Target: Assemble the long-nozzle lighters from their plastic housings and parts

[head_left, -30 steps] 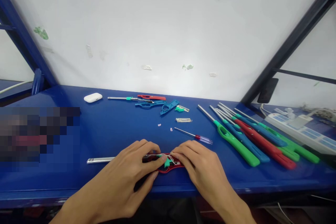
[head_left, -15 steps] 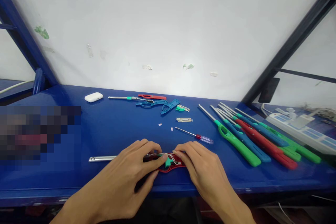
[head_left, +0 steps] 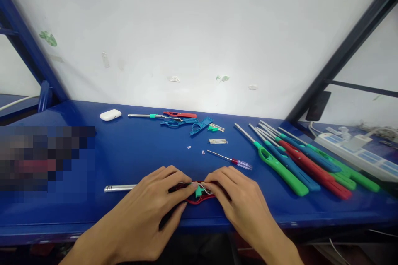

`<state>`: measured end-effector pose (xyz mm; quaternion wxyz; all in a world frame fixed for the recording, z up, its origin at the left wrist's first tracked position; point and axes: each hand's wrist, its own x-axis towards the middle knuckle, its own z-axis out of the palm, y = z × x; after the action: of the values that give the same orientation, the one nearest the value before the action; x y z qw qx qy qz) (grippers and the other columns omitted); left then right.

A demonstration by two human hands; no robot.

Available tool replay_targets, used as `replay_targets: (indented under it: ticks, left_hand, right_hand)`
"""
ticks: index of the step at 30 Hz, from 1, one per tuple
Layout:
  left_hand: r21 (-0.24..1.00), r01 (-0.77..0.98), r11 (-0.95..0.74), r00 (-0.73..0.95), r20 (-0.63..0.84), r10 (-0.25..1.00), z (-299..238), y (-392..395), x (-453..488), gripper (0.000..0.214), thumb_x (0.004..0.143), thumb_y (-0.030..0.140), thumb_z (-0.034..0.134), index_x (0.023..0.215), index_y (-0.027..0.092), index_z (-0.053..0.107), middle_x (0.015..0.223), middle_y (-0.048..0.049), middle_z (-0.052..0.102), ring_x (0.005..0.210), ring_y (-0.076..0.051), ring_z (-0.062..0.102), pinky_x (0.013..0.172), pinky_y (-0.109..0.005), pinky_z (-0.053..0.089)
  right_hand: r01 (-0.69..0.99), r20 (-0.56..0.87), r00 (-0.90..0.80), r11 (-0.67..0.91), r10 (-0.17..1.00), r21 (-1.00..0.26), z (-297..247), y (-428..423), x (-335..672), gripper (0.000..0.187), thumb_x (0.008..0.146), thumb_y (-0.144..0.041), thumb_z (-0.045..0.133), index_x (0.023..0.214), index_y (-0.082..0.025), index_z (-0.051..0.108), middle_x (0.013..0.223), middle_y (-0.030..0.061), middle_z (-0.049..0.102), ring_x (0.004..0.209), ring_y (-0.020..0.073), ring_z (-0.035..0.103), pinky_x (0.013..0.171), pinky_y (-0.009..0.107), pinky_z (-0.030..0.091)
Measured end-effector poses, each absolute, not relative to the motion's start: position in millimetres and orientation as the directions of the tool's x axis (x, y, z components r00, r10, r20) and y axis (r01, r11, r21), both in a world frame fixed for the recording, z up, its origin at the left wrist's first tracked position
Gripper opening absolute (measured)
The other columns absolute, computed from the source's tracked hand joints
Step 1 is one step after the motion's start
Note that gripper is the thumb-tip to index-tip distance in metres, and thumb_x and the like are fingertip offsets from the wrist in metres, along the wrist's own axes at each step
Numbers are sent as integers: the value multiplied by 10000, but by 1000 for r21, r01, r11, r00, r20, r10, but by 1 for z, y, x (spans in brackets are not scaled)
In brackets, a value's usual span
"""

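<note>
Near the front edge of the blue table lies a red long-neck lighter (head_left: pixel 199 201), its handle shell opened so the inside shows. Its metal tube (head_left: pixel 120 188) points to the left. A green trigger (head_left: pixel 198 191) and a white wire (head_left: pixel 205 189) sit inside the shell. My left hand (head_left: pixel 161 194) is closed around the lighter left of the trigger, thumb resting beside the green part. My right hand (head_left: pixel 238 194) grips the handle's right end, its fingertips pressing at the white wire. Both palms cover parts of the shell.
Behind my hands lie a screwdriver (head_left: pixel 230 159), a clear fuel tank (head_left: pixel 218 141), blue shell halves (head_left: pixel 201 126) and a red shell half (head_left: pixel 180 114). Several lighters (head_left: pixel 281 167) are at the right by a power strip (head_left: pixel 357 149). A white case (head_left: pixel 110 115) sits back left.
My right hand's fingertips have shifted slightly left along the shell, onto the white wire, covering more of it. My left hand keeps about the same place.
</note>
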<state>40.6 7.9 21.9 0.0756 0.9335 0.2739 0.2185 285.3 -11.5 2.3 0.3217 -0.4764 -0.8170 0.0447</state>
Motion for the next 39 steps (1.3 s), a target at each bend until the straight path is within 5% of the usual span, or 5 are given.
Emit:
replay_targets:
  ticks: [12, 21, 26, 32, 39]
  left_hand:
    - [252, 499, -829, 712, 426, 558, 23, 5, 41, 447, 989, 82, 456, 1338, 285, 646, 1222, -54, 693, 1111, -232, 672, 1033, -420, 548]
    - [210, 521, -827, 691, 464, 554, 19, 5, 38, 479, 990, 100, 462, 1405, 295, 599, 1282, -62, 700, 1183, -250, 673, 1005, -413, 591]
    - [221, 537, -814, 682, 454, 574, 16, 6, 37, 468, 1015, 130, 479, 1444, 290, 574, 1323, -58, 682, 1230, -240, 647, 1079, -416, 558]
    - [221, 544, -810, 651, 499, 573, 10, 9, 37, 404, 1049, 150, 473, 1415, 261, 602, 1322, -68, 680, 1264, -251, 614, 1107, -441, 526]
    - [169, 743, -648, 516, 471, 715, 25, 35, 48, 395, 1077, 179, 359, 1284, 184, 694, 1209, -133, 700, 1106, -296, 649, 982, -527, 543]
  right_hand:
    - [712, 609, -17, 437, 793, -550, 9, -11, 296, 172, 1088, -280, 536, 1116, -281, 705, 1058, 36, 788, 953, 239, 743, 878, 353, 590]
    - [892, 428, -302, 411, 852, -187, 30, 63, 334, 229, 1056, -182, 565, 1197, -172, 746, 1181, 132, 771, 1123, 316, 700, 1019, 506, 530]
    - [865, 300, -449, 493, 842, -89, 38, 105, 342, 166, 1008, -186, 680, 1139, -184, 783, 1104, 120, 800, 1078, 296, 720, 960, 424, 533]
    - [861, 320, -454, 502, 832, -83, 38, 108, 332, 142, 1016, -118, 629, 980, -190, 746, 1001, 91, 804, 978, 263, 734, 930, 409, 505]
    - [839, 540, -278, 475, 794, -266, 58, 83, 352, 302, 1087, -156, 406, 1286, -189, 630, 1195, 135, 734, 1021, 255, 737, 865, 387, 561]
